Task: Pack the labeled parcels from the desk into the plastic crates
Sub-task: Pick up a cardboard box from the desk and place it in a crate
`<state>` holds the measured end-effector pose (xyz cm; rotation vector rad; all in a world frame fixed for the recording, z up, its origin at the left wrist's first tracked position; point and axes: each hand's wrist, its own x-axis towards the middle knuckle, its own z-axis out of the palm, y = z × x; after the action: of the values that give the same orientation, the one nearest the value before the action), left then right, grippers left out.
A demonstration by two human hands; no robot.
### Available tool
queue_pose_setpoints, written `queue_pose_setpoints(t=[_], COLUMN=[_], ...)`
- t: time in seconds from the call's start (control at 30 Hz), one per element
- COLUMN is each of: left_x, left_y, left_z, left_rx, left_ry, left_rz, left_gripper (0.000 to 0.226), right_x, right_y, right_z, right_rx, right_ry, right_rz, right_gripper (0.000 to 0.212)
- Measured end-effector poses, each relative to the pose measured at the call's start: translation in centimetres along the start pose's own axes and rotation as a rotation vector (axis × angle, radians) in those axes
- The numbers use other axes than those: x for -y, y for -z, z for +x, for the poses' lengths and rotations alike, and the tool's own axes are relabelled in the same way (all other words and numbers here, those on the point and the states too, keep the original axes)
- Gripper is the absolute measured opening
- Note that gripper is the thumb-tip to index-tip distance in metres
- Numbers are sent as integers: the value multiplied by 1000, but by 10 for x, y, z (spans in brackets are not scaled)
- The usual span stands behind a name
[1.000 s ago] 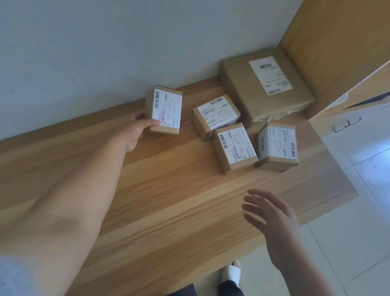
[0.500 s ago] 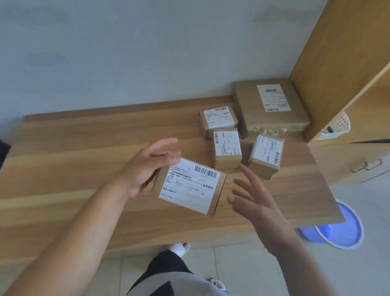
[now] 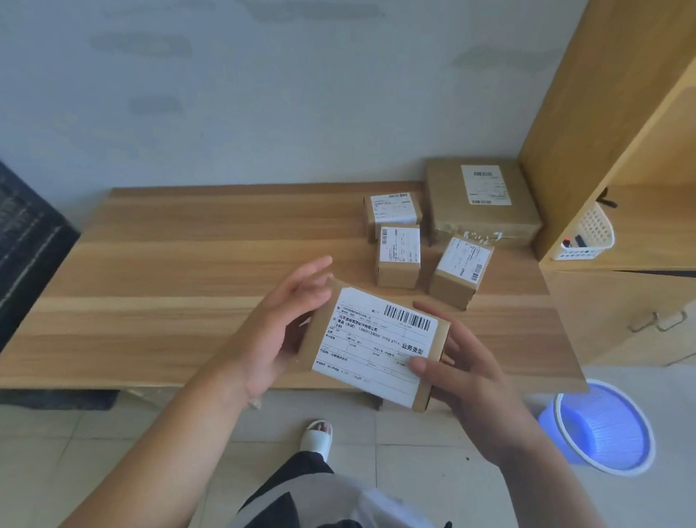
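Labeled parcel held in both hands over the desk's front edge

Long wooden desk with striped plank grain, black lattice plastic crate at its left end, light wood cabinet on the right with a white mesh basket on its shelf, round blue basin on the tiled floor. Big flat kraft parcel in the back corner, three small cardboard boxes just in front, all with white barcode labels too blurry to read. Held parcel: brown cardboard, large white label with barcode, Chinese print incl. "业务类型", digits "13800138000". Left hand cupping its left side, fingers loosely curled; right hand gripping the right end, thumb pressed on the label.
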<state>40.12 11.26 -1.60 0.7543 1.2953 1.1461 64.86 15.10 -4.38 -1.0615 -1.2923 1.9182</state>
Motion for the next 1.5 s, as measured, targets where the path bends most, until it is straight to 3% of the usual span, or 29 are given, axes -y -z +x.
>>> queue_pose_setpoints(t=[0.2, 0.7, 0.97, 1.13, 1.27, 1.5], left_x=[17, 51, 56, 73, 102, 125], left_y=[3, 77, 171, 247, 297, 369], left_z=[-47, -150, -259, -359, -427, -482], left_rx=[52, -128, -383, -588, -722, -846], left_ry=[-123, -159, -266, -308, -301, -269], left_rz=[62, -9, -141, -200, -241, -336], left_gripper=[72, 84, 63, 75, 74, 69], right_x=[3, -18, -29, -51, -83, -116], right_y=[2, -85, -233, -351, -439, -535], right_z=[-24, -42, -49, -59, -72, -66], right_rx=[30, 245, 428, 646, 774, 870], right_ry=[84, 57, 20, -32, -62, -137], right_rz=[-1, -32, -131, -115, -195, -251], right_gripper=[64, 62, 55, 59, 44, 55])
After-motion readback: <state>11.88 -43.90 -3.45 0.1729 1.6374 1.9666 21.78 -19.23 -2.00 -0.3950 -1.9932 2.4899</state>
